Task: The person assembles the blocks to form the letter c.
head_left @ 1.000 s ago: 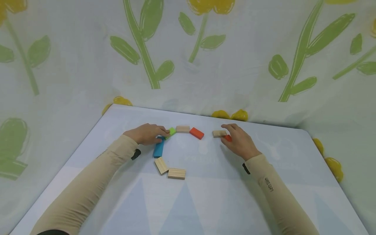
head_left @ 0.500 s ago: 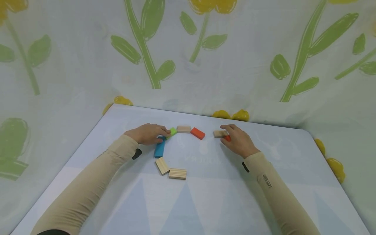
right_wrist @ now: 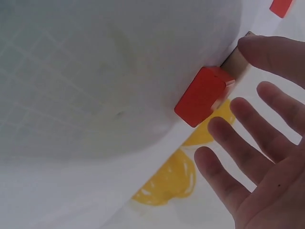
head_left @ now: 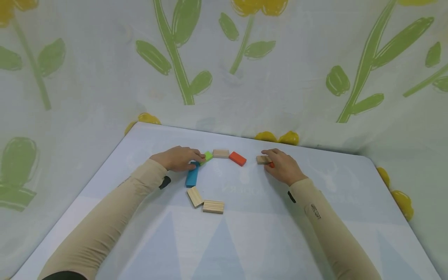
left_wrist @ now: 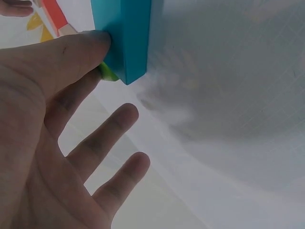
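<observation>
My left hand (head_left: 178, 158) reaches the far left of the row. Its thumb lies against the blue block (left_wrist: 124, 38), and the index finger extends to the green block (head_left: 209, 156), which the hand partly hides. The other fingers spread loosely in the left wrist view. My right hand (head_left: 284, 166) hovers around a plain wooden block (head_left: 262, 160) and a red block (right_wrist: 202, 98) beside it, mostly covered in the head view. Its thumb tip is right at the wooden block, and its fingers are spread and relaxed.
A pale wooden block (head_left: 221, 153) and an orange-red block (head_left: 237, 158) continue the row after the green one. Two plain wooden blocks, one slanted (head_left: 195, 196) and one level (head_left: 213, 206), lie nearer me. The white table (head_left: 297, 241) ends at a flower-printed curtain (head_left: 280, 85).
The right hand has shifted slightly left, covering more of the red block. The left hand stays at the blue and green blocks. The head view has moved a little.
</observation>
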Tool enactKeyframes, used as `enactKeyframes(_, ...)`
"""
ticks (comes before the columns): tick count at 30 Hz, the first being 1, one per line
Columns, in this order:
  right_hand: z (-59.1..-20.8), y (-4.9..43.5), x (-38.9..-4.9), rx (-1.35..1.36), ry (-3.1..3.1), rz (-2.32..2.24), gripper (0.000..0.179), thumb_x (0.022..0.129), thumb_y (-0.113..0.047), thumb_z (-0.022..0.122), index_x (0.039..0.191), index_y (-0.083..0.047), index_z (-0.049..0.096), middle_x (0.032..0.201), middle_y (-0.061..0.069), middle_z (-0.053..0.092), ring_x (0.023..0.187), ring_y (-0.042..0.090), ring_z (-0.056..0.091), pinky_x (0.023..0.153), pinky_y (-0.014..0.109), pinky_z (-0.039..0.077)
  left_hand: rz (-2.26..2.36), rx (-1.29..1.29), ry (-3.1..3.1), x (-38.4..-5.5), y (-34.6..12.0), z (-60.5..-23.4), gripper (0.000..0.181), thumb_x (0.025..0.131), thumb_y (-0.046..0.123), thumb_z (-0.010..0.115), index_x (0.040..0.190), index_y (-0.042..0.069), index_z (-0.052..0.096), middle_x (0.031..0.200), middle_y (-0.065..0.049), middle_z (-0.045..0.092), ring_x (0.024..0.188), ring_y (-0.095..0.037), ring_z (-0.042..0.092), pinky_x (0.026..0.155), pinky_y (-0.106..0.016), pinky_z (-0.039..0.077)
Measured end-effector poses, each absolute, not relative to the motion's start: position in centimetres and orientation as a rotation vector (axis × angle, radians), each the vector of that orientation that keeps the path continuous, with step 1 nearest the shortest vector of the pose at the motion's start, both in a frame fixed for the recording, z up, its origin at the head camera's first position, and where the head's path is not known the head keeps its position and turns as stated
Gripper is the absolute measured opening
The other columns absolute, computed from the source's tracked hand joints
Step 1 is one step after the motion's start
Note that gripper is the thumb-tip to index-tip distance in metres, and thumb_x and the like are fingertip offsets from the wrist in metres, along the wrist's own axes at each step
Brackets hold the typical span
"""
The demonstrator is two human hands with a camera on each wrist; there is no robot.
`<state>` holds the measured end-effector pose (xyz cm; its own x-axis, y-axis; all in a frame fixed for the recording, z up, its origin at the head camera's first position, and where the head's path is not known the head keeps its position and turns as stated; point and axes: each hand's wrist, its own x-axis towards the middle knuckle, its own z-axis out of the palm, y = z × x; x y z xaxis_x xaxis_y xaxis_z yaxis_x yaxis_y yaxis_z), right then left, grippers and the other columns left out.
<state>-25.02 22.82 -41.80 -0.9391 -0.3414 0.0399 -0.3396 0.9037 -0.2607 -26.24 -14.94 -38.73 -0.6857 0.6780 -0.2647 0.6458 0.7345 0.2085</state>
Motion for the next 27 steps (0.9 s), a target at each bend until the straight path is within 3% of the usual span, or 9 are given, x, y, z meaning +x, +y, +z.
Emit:
enactKeyframes(16,-42.20,22.17,-25.91,-0.619,3.085,-0.276,0.042,0.093,-0.007,0.073,0.134,-0.006,0.065,0.130,0.015,0.066,0.117,0.034,0.063,0.100,0.054,0.050,0.138,1.014,2.622,-26.12,-15.01,-38.68,0.044,0.101,0.016,0.064,0.145,0.015,0.058,0.154,-0.005,0.048,0.142,-0.035,0.042,0.111,-0.064,0.035)
enactKeyframes(27,-42.44,21.92,-25.77,-0.662,3.140,-0.255,0.034,0.095,-0.006,0.070,0.129,-0.004,0.068,0.125,0.015,0.068,0.111,0.035,0.065,0.095,0.054,0.052,0.158,1.043,2.617,-26.25,-15.16,-38.89,0.043,0.101,0.015,0.064,0.144,0.013,0.059,0.154,-0.006,0.048,0.141,-0.036,0.043,0.111,-0.061,0.037)
